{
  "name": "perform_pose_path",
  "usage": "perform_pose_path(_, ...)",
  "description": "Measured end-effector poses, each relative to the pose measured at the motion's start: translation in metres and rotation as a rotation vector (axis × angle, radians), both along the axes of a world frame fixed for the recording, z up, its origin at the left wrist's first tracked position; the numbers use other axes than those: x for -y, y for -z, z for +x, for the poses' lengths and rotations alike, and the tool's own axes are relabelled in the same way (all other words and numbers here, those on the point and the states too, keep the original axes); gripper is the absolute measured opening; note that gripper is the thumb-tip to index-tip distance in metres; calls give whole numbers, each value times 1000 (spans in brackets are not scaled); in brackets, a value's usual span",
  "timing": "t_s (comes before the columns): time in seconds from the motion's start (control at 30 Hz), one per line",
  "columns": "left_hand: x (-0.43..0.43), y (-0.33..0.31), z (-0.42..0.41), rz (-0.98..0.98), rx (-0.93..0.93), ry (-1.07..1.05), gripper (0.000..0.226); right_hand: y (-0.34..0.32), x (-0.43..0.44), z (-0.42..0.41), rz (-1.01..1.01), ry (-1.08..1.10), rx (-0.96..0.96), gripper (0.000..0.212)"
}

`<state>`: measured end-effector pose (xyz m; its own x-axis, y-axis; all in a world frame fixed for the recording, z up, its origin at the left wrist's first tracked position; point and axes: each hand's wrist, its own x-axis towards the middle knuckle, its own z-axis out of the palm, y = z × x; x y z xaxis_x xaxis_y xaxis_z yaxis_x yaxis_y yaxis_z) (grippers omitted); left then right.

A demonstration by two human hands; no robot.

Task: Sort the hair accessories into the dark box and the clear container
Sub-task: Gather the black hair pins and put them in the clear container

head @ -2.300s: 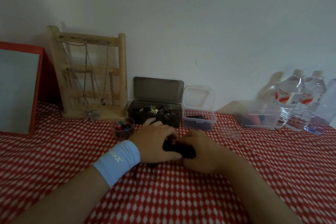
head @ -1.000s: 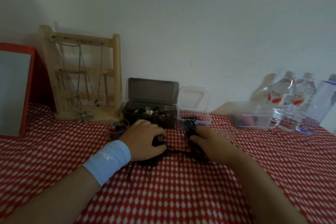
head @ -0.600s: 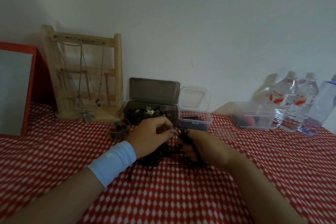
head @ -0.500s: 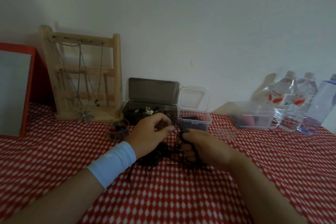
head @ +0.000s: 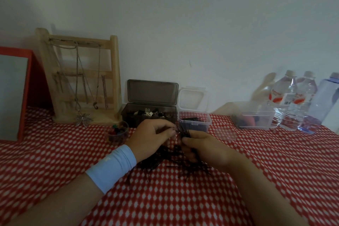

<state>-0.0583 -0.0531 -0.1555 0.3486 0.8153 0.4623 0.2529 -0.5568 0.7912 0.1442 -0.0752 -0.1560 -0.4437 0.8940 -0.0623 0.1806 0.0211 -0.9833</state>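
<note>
A heap of black hairpins [head: 165,159] lies on the red checked cloth under both hands. My right hand [head: 205,149] grips a bunch of the pins, their tips sticking up beside the thumb. My left hand [head: 152,137], with a light blue wristband, pinches at that bunch with curled fingers. Just behind the hands stand the dark box [head: 150,113], lid up, with small clips inside, and the clear container [head: 195,122], lid up, with black pins in it.
A small cup of coloured bits [head: 117,132] stands left of my left hand. A wooden jewellery rack [head: 80,79] and a red-framed mirror [head: 14,95] stand at the back left. Another clear tub [head: 253,117] and water bottles [head: 291,101] are at the right.
Both hands have risen off the heap and come together. My right hand has gathered a bunch of pins and my left hand's fingers have closed on it.
</note>
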Motion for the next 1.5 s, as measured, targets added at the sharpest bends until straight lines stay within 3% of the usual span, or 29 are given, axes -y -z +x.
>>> perform_pose_path(0.1, 1, -3, -2, -55, 52, 61, 16, -1, 2, -2, 75, 8, 58, 21)
perform_pose_path(0.2, 4, -6, -6, -123, 156, 133, 19, -1, 3, -4, 27, 24, -69, 27)
perform_pose_path(0.33, 4, -4, 3, -33, 173, 14, 17, -4, 6, -7, 6, -41, -84, 23)
perform_pose_path(0.53, 2, -7, -1, 165, -34, 4, 10, 2, 9, -11, -11, -103, 29, 23)
perform_pose_path(0.67, 2, -6, 1, 64, -87, 69, 22, 3, 7, -12, -45, -54, -125, 20)
perform_pose_path(0.83, 3, -4, 3, -19, -46, 84, 32, 0, 9, -11, -85, -72, -183, 33)
perform_pose_path(1.0, 2, -6, 2, -36, -51, 41, 36, -3, 12, -11, -188, -87, -267, 17)
perform_pose_path(1.2, -1, -2, -3, -87, -148, 71, 29, 0, 7, -6, -194, -116, -227, 14)
perform_pose_path(1.37, -3, -1, -2, -86, -121, 23, 34, 6, 0, -6, -181, 55, -268, 4)
perform_pose_path(1.5, -3, 3, 2, -205, -30, 16, 43, 8, 4, -9, -50, 98, -220, 21)
